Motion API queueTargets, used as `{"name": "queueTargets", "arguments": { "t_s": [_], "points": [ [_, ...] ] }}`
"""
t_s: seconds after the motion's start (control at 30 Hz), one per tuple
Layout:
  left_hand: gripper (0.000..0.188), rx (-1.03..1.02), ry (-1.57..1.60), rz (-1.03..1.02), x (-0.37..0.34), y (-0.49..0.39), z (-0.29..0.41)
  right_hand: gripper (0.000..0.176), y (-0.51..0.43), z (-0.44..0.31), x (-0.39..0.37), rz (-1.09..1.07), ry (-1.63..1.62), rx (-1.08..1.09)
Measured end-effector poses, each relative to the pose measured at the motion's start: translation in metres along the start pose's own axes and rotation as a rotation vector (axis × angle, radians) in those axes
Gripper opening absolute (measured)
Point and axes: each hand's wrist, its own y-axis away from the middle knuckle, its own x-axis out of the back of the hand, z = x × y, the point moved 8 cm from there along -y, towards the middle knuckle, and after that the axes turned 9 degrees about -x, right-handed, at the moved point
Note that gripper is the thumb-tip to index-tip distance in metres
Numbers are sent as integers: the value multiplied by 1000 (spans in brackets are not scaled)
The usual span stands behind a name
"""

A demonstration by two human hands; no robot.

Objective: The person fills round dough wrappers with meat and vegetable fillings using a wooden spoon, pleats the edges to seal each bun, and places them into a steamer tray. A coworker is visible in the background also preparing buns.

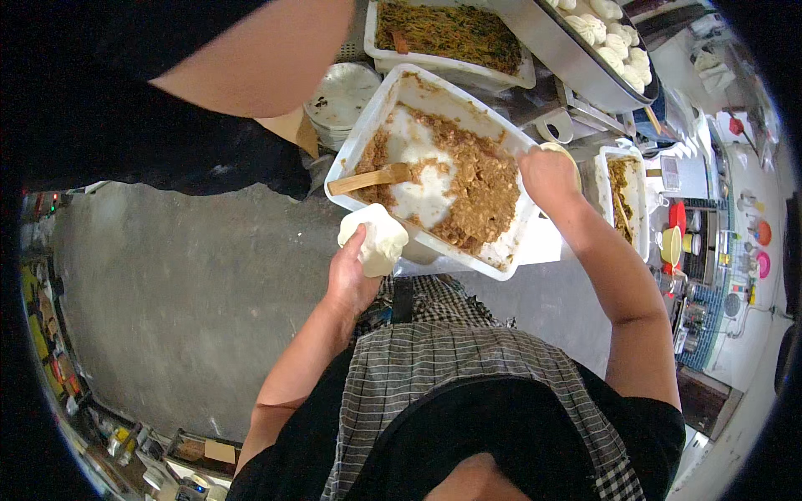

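Observation:
My left hand (354, 272) holds a soft white piece of dough (374, 239), thumb on top, just off the near left edge of a white plastic tub (432, 247). Brown minced filling (479, 194) lies in the tub, heaped towards the right. A flat wooden spatula (369, 180) leans on the tub's left wall, its tip in the filling. My right hand (548, 178) is curled at the tub's right corner. Beside its knuckles shows part of a pale round thing (569, 163); whether the fingers grip it is hidden.
Another tub of greenish shredded filling (451, 37) stands behind. Stacked white plates (344, 100) sit left of it, near another person's arm (269, 62). Pleated buns (617, 47) fill a metal tray (583, 59) at upper right. A smaller filling tub (640, 206) stands at right.

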Motion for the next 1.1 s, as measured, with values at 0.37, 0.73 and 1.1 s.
{"name": "queueTargets", "arguments": {
  "t_s": [0.37,0.73,1.1],
  "points": [
    [55,-61,-31,-50,-9,10,-1,14,-38,-24,-13,-129,-41,66],
    [56,-156,-10,-42,-12,9,-3,15,-25,-24,-13,-136,-88,164],
    [52,-151,-3,16,-9,7,-3,18,12,-9,-12,-214,-61,85]
  ]
}}
